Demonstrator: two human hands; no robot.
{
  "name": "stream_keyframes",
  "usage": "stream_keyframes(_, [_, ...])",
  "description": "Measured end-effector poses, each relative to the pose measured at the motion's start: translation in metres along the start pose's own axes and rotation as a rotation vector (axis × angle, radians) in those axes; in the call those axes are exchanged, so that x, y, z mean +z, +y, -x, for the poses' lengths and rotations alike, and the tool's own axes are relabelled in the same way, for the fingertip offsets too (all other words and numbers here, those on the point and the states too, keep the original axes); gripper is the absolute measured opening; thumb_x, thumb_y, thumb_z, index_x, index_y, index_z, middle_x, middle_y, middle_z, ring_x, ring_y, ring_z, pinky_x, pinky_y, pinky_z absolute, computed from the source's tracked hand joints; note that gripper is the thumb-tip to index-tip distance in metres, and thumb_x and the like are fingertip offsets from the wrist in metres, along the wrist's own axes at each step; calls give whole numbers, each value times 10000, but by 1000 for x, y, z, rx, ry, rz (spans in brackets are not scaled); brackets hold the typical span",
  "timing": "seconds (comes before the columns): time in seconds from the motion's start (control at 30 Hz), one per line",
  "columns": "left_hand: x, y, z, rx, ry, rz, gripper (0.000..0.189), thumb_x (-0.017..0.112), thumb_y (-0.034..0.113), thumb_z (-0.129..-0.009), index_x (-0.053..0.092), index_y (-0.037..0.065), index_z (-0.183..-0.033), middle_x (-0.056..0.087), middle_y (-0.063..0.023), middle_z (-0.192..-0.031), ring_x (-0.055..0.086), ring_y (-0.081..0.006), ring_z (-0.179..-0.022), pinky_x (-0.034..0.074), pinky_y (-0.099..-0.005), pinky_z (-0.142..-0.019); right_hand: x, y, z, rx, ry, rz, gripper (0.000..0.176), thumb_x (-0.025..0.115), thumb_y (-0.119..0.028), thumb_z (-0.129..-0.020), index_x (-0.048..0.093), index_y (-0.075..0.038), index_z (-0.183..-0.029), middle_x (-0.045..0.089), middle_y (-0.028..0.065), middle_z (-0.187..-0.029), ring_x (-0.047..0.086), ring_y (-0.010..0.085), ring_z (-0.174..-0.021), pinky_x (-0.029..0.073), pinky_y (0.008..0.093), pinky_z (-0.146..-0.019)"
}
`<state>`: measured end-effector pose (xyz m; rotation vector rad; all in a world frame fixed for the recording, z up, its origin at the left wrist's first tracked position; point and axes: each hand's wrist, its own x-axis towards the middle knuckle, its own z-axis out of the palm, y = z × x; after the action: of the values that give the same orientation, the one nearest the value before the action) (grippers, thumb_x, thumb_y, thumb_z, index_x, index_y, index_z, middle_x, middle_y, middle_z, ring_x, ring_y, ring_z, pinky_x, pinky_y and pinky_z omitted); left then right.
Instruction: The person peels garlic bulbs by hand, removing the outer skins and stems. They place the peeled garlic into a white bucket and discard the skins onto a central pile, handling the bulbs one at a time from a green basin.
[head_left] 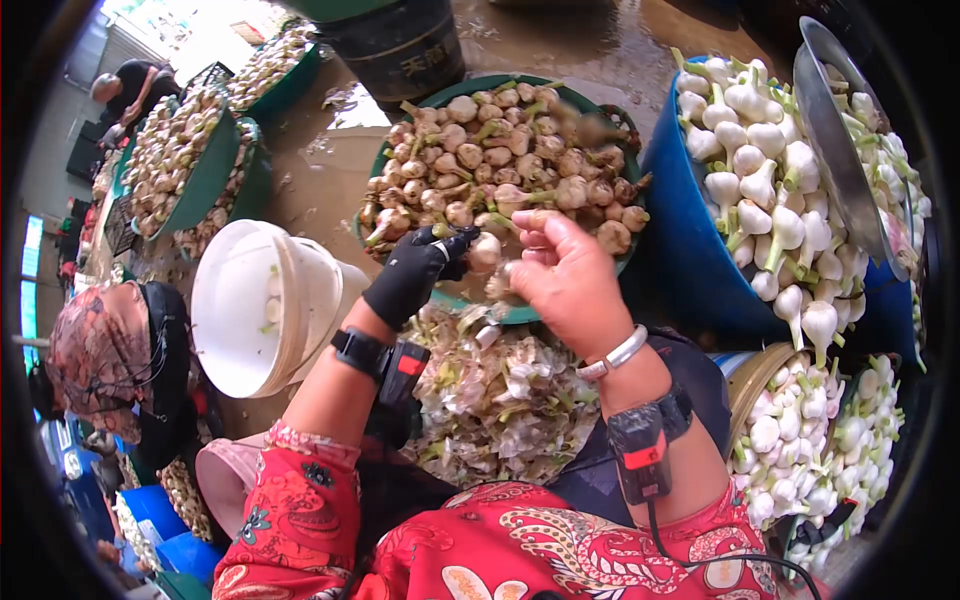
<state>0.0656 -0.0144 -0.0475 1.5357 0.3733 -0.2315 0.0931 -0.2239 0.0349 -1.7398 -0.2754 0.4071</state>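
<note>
My left hand (418,270), in a black glove, grips a garlic bulb (485,252) at its fingertips. Close beside that bulb is my bare right hand (572,278), its thumb and bent fingers apart, with nothing clearly held between them. Both hands are over the near side of a green tub (530,316) heaped with unpeeled, brownish garlic bulbs (470,155). Below the hands lies a pile of loose garlic skins (500,395). Parts of my left fingers are hard to make out against the dark glove.
A blue tub (665,215) of cleaned white garlic stands right, with a metal basin (845,140) leaning there. More white garlic (790,430) lies nearer. Left are a white bucket (235,310) and a person in a patterned head covering (100,360). A black bucket (395,55) stands behind.
</note>
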Motion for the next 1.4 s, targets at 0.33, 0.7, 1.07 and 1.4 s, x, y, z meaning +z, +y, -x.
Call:
stream_keyframes(0.33, [8,51,106,131,94,134,269,568,172,-896,599,1,-1100,635,-81,-974,623,-161,-820,515,-300,-706,54,26,17,-215,-197,-305,615,754,-1,-705,484,3,-1258,605,63,-1070,591,129,-935,493,253,-837])
stream_keyframes(0.7, [-4,37,107,448,89,-388,196,523,184,-936,568,4,-1000,593,-53,-855,636,-174,-738,544,-313,-685,46,22,15,178,-313,-892,442,709,-49,-794,516,29,-1184,633,79,-983,628,137,-850,534,275,-748])
stream_keyframes(1.07, [7,42,102,77,55,353,261,625,95,-845,597,-7,-1084,643,-61,-870,616,-145,-720,510,-276,-674,52,21,20,-100,-203,-534,490,751,17,-721,547,-13,-1166,642,56,-963,620,117,-846,524,262,-771])
stream_keyframes(1.4, [4,51,114,119,3,361,228,600,45,-827,614,-23,-1044,642,-63,-811,611,-145,-676,496,-261,-641,51,32,18,244,-426,-999,366,622,-221,-895,515,9,-1158,640,109,-967,643,168,-803,538,283,-685])
